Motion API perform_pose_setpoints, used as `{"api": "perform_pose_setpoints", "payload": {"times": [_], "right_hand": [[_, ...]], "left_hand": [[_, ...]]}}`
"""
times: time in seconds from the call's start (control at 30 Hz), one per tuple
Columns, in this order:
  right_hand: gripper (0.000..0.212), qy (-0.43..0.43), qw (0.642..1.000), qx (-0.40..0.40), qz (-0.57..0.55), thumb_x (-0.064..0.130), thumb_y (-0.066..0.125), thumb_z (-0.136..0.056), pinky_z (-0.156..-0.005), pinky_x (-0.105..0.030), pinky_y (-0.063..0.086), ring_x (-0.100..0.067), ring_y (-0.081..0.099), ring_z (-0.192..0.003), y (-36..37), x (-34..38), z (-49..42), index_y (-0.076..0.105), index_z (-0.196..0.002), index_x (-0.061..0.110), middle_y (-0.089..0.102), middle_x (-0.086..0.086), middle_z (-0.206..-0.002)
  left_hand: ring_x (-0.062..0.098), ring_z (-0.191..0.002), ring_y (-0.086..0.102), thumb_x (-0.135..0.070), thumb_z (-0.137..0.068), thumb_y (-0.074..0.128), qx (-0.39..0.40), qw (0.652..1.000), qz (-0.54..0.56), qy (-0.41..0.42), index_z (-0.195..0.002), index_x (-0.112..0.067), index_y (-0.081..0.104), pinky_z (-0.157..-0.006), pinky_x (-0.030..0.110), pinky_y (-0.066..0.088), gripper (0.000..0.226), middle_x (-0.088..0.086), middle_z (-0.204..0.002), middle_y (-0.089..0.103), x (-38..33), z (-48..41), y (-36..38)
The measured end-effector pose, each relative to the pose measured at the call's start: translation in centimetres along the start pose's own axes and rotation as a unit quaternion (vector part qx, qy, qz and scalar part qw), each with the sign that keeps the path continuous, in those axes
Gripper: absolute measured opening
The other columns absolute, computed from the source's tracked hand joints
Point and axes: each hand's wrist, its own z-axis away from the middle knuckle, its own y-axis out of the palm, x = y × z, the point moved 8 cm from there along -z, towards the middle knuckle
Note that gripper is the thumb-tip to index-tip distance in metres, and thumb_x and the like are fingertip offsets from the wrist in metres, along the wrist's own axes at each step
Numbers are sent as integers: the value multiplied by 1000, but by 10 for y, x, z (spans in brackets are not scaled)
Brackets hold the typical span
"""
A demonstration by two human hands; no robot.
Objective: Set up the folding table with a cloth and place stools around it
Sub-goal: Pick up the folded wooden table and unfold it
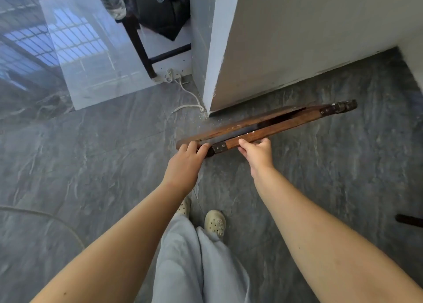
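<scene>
The folding table (pixel 270 125), folded flat and seen edge-on, stands just off the white wall corner (pixel 209 92), its far end running along the wall base. Open grey floor (pixel 91 153) spreads to the left and toward the person. The left hand (pixel 185 163) grips its near end, fingers curled over; the right hand (pixel 257 152) clasps the wooden rail just beside it.

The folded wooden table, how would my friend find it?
Look at the foot of the big white wall, on the grey floor. The folded wooden table stands there on edge, gripped by both hands. It is the only long brown thing with metal brackets.
</scene>
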Motion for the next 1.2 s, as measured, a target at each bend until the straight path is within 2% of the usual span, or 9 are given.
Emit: {"api": "perform_pose_setpoints", "payload": {"times": [0.17, 0.27, 0.4, 0.53, 0.7, 0.87, 1.07, 1.13, 1.2], "right_hand": [[37, 1, 1000, 17, 22, -8, 61, -85, -61, -13, 54, -15, 61, -88, -20, -45, 39, 41, -114, 4, 58, -14, -104], [38, -2, 999, 33, 40, -6, 61, -85, -64, -15, 55, -16, 61, -93, -25, -74, 66, 42, -116, 3, 60, -15, -110], [38, -2, 997, 39, 68, -4, 61, -86, -63, -16, 53, -12, 61, -88, -29, -118, 110, 43, -118, 4, 60, -12, -108], [42, 1, 994, 41, 104, -2, 62, -86, -63, -15, 53, -15, 62, -93, -36, -173, 162, 44, -123, 2, 62, -13, -113], [61, 20, 983, 54, 177, 1, 65, -84, -68, -19, 54, -18, 64, -94, -42, -266, 250, 34, -137, 1, 58, -16, -123], [49, 22, 974, 83, 212, 0, 63, -86, -68, -18, 54, -20, 62, -102, -51, -340, 334, 39, -129, 4, 59, -12, -119], [67, 5, 943, 146, 300, 8, 65, -86, -91, -37, 54, -8, 63, -87, -67, -410, 393, 29, -142, 6, 50, -13, -137], [70, -12, 937, 157, 312, 10, 67, -84, -93, -40, 53, -14, 64, -97, -73, -428, 407, 28, -142, 6, 48, -13, -140], [58, -26, 934, 173, 311, 7, 66, -82, -87, -38, 55, -22, 61, -107, -80, -446, 424, 38, -132, 3, 55, -15, -129]], "left_hand": [[30, -108, 49, 0, -80, 63, -6, 1000, 8, -10, -143, -19, 33, -65, 35, 49, 72, 9, -126, 50, -6, 64, 30], [30, -103, 52, -2, -78, 66, -17, 1000, 14, -22, -139, -19, 39, -61, 35, 50, 69, 9, -122, 53, -1, 106, 45], [30, -101, 52, -5, -80, 65, -23, 999, 27, -27, -137, -18, 41, -60, 36, 49, 63, 10, -121, 54, 10, 171, 67], [30, -105, 50, -8, -83, 63, -19, 998, 52, -43, -139, -20, 38, -67, 36, 50, 62, 9, -125, 51, 22, 248, 88], [28, -109, 47, -11, -85, 61, -10, 991, 101, -90, -137, -23, 38, -72, 36, 51, 58, 7, -129, 48, 49, 378, 128], [26, -111, 46, -13, -84, 62, -6, 982, 128, -139, -136, -23, 40, -75, 33, 49, 57, 5, -129, 47, 63, 492, 166], [26, -103, 46, -10, -85, 55, -26, 965, 172, -197, -136, -23, 40, -68, 36, 48, 55, 6, -123, 48, 55, 602, 206], [27, -100, 46, -11, -84, 55, -34, 963, 173, -205, -136, -22, 39, -68, 36, 48, 55, 6, -121, 48, 49, 632, 220], [26, -100, 46, -13, -85, 56, -40, 959, 176, -219, -136, -22, 39, -66, 34, 45, 55, 7, -120, 47, 42, 659, 233]]}}
